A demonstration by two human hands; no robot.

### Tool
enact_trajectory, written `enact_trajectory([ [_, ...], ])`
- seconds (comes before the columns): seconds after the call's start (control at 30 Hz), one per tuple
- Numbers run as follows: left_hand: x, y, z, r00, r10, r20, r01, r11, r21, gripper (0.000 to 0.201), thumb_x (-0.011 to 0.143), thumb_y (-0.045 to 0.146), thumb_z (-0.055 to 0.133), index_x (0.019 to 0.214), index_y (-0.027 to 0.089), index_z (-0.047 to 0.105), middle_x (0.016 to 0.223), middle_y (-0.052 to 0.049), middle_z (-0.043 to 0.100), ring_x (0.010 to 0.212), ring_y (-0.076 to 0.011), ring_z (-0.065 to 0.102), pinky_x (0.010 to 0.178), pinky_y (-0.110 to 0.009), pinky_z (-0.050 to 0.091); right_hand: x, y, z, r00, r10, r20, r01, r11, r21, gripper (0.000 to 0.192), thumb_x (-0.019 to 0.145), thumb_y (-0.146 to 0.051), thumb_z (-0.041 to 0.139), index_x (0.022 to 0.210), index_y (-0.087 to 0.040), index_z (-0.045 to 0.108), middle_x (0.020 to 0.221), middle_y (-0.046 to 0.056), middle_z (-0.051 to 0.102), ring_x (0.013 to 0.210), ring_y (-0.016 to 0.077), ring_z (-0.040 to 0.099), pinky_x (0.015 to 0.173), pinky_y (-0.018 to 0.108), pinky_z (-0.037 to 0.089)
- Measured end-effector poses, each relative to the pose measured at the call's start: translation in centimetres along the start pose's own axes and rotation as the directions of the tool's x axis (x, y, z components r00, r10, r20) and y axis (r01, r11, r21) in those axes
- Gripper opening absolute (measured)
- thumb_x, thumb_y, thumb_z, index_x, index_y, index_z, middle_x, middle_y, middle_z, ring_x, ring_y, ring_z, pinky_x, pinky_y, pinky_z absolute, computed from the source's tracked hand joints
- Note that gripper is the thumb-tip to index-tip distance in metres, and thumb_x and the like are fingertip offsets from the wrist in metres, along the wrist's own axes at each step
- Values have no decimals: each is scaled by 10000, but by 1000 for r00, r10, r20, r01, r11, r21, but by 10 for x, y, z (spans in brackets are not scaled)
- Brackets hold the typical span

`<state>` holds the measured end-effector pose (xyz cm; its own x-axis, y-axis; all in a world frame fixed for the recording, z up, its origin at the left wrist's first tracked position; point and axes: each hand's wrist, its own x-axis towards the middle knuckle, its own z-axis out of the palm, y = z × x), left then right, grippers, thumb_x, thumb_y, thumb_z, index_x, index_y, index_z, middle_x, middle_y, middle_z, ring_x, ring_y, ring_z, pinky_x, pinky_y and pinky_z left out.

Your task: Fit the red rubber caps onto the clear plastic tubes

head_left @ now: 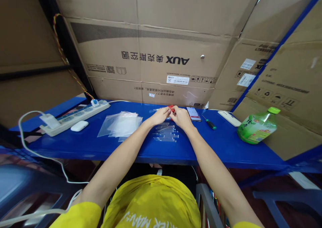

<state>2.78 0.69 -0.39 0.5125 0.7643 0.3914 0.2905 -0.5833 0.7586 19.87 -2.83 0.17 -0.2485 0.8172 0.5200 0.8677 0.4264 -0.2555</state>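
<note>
Your left hand (160, 116) and right hand (182, 116) pinch a red item (171, 106), just beyond the clear tubes (166, 133) on the tabletop (221, 147); this fingertip handling seems to need steady control next.

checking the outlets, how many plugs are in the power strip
2: a white charger plug at the near left end of the power strip, and a blue-and-white plug at its far right end. No others show.
</note>
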Motion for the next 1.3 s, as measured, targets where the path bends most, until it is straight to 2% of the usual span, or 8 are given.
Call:
enact_trajectory([
  [0.17,0,0,2,1000,28,8,-28,999,38,313,1046,332,411,769,196,461,689,22,489,635,-130,428,646,-258,363,1,2,1,1000,-4,-13,5,999,50,189,1010,-279,496,1059,-180,649,880,116,742,788,258,685,768,321,419],
  [0.3,0,3,1,1000,8,2,-9,998,60,308,1042,347,420,779,196,477,707,14,527,655,-139,461,675,-264,397,2,3,3,1000,3,-31,-1,997,72,191,1000,-276,494,1068,-181,645,868,108,736,795,254,678,774,319,428],
  [0.47,-2,5,-3,999,-29,-36,30,999,31,133,978,279,506,935,172,574,864,-20,651,798,-163,569,804,-294,462,4,13,6,997,-38,-71,58,952,299,212,963,-313,557,1119,-191,633,933,83,734,768,207,648,775,308,469],
  [0.57,-4,4,-2,999,-31,-16,31,1000,6,118,998,298,499,992,183,524,803,-3,627,747,-161,570,765,-292,466,4,17,6,993,-42,-114,88,895,437,277,934,-329,597,1178,-202,629,938,53,734,710,175,627,738,298,499],
  [0.7,-3,1,0,1000,-2,18,1,999,35,183,1060,332,396,927,215,446,722,9,592,680,-164,566,721,-294,460,4,17,3,989,-12,-150,90,846,525,337,897,-287,623,1227,-222,647,893,18,744,660,155,632,667,278,516],
  [0.87,0,-1,1,999,37,7,-38,989,145,196,1051,307,407,913,205,500,782,-22,614,764,-183,591,784,-306,477,6,20,4,985,-60,-160,133,862,489,224,895,-265,620,1091,-212,715,879,24,772,704,164,676,715,286,537],
  [0.97,1,-1,3,998,54,-16,-51,987,155,205,1047,281,400,943,184,548,815,-36,626,813,-186,597,811,-301,481,6,24,7,984,-81,-161,148,876,459,244,890,-265,636,1109,-204,723,869,25,774,680,161,669,708,282,532],
  [1.3,1,6,4,999,26,-36,-21,992,128,266,1055,266,386,862,168,541,691,12,511,656,-133,458,657,-256,379,6,26,1,972,-144,-183,208,891,403,190,878,-236,651,1042,-196,738,892,31,771,715,158,664,729,263,504],
])
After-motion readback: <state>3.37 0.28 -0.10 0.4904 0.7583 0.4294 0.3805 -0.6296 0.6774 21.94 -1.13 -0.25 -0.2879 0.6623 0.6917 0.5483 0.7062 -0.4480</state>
